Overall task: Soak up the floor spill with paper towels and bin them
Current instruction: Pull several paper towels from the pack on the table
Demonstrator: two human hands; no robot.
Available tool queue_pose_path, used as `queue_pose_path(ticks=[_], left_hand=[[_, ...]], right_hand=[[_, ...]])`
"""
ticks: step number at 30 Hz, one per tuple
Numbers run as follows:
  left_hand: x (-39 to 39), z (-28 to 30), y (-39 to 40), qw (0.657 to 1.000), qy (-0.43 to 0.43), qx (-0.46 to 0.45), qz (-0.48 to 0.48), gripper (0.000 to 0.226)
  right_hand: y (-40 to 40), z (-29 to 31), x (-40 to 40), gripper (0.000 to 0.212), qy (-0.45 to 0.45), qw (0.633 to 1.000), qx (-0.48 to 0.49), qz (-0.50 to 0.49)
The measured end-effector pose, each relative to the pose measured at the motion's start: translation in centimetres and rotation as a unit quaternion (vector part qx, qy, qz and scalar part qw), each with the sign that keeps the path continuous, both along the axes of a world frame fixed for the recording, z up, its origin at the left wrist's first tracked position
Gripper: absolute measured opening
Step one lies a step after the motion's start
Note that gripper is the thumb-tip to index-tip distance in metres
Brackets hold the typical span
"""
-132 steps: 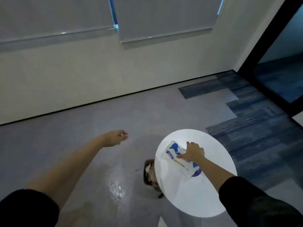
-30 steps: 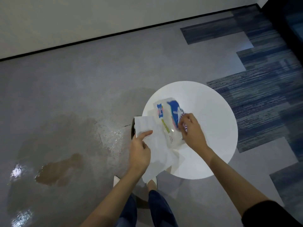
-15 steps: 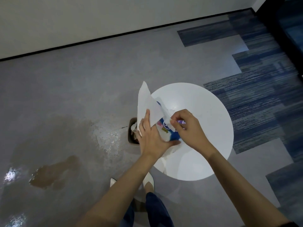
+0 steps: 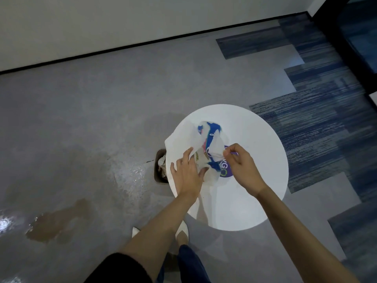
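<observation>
- Since half a second back, the paper towel sheet that stood up tall over the pack has flopped down and left, and my left hand has slid lower across the pack's near side.
- Grey floor spreads wide and open to the left and ahead, right up to the dark skirting line under the white wall.
- Blue carpet tiles step along the right side, well clear of both arms.
- Brown spill sits on the floor at lower left, well apart from the hands, with a glossy wet sheen running from it up towards the bin.
- Round white table is dead centre, both hands above it; its left edge overlaps the bin.
- Small bin pokes out from under that left edge, crumpled white paper showing inside.
- Towel pack, blue and white, lies on the table between the hands.
- Left hand lies spread, fingers wide, flat against the pack and the loose sheet's lower end.
- Right hand is pinched narrow, thumb and forefinger nipping the pack's right edge.
- White shoes show just below the table's near rim, beside my left forearm.
</observation>
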State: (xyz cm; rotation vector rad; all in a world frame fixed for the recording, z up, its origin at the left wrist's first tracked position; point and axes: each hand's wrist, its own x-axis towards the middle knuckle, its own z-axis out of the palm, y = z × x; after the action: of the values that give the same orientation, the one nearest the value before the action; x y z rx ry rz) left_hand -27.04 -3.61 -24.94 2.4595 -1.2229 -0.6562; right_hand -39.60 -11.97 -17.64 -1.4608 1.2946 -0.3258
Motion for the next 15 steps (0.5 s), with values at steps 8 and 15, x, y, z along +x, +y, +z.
queue_pose_path(ticks=[8, 15], left_hand=[[1.3, -2.5, -1.7, 0.968, -0.150, 0.078, -0.185, 0.025], [2.2, -2.3, -0.6, 0.954, -0.169, 0.154, -0.196, 0.026]], right_hand=[[-1.9, 0.6, -0.2, 0.014, 0.000, 0.997, -0.039, -0.069], [-5.0, 9.7, -3.2, 0.024, -0.141, 0.967, -0.045, -0.209]])
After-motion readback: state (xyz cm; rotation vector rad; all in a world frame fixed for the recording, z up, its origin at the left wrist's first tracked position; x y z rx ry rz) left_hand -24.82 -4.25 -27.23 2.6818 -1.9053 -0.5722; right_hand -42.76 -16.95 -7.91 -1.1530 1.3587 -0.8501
